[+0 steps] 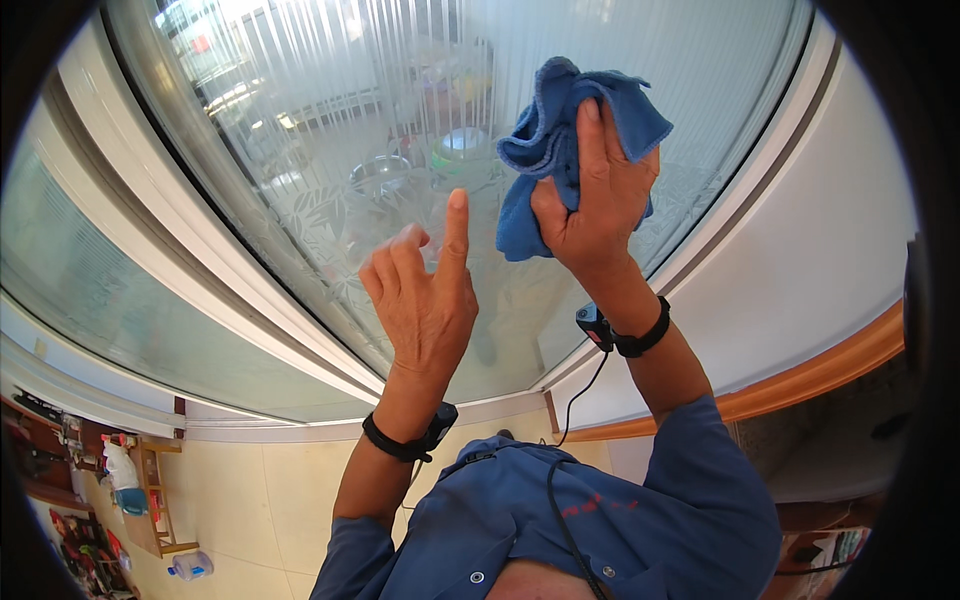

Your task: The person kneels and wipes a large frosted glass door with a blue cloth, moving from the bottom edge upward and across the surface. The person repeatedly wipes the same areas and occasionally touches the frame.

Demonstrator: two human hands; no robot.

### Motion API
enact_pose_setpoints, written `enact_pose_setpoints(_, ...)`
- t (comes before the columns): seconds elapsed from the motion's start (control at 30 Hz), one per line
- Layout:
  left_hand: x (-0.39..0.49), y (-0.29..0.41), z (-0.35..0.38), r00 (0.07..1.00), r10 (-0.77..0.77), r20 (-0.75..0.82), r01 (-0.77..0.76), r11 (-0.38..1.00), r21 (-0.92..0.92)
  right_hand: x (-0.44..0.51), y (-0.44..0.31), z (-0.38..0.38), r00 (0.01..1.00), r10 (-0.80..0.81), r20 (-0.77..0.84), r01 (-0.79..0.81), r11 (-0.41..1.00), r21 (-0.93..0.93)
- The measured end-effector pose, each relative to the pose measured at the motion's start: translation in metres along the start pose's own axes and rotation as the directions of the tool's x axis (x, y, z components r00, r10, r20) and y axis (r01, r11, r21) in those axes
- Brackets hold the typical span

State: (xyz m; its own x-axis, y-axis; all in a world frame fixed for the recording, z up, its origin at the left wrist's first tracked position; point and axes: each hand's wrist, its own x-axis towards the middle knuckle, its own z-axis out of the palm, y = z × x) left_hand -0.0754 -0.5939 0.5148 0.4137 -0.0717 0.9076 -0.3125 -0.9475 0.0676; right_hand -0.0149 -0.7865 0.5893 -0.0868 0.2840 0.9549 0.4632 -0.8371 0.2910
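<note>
A crumpled blue cloth (pixel 540 217) lies under my right hand (pixel 604 187), pressed against a patterned glass door panel (pixel 495 330). The thumb and fingers rest on the folds, and part of the cloth hides the glass behind it. Left of the cloth is my left hand (pixel 424 289), with its index finger pointing up and the other fingers curled; it holds nothing. Whether that fingertip touches the glass, I cannot tell. Both wrists wear black straps with small devices and cables.
White door frames (pixel 225 247) flank the glass; a second glass panel (pixel 150 300) is at left. Through the glass, a metal bowl (pixel 381 174) shows. An orange-brown wooden trim (pixel 817 375) runs at right. A wooden bench (pixel 154 495) and a plastic bottle (pixel 193 565) are on the tiled floor.
</note>
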Motion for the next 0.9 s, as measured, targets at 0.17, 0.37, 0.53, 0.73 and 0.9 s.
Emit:
enact_pose_setpoints(0.17,-0.006,0.000,0.005,0.999,0.025,-0.026,-0.026,1.000,-0.013,0.002,-0.002,0.003,1.000,0.004,0.005,-0.004,1.000,-0.001)
enact_pose_setpoints(0.37,-0.005,0.000,0.005,1.000,-0.028,0.014,0.028,0.999,-0.026,0.004,-0.007,0.005,1.000,-0.016,-0.007,0.016,1.000,-0.009)
enact_pose_setpoints(0.53,-0.008,0.003,0.003,0.999,-0.017,0.029,0.019,0.997,-0.069,0.004,-0.005,0.007,1.000,-0.019,-0.017,0.019,1.000,-0.009)
enact_pose_setpoints(0.73,0.005,0.005,-0.001,1.000,-0.007,-0.008,0.007,0.999,-0.041,0.005,-0.008,0.003,1.000,-0.004,-0.026,0.003,1.000,-0.025)
enact_pose_setpoints(0.9,-0.006,0.002,0.000,0.999,-0.014,0.035,0.015,0.999,-0.037,0.002,-0.007,0.006,1.000,-0.005,-0.027,0.005,1.000,-0.018)
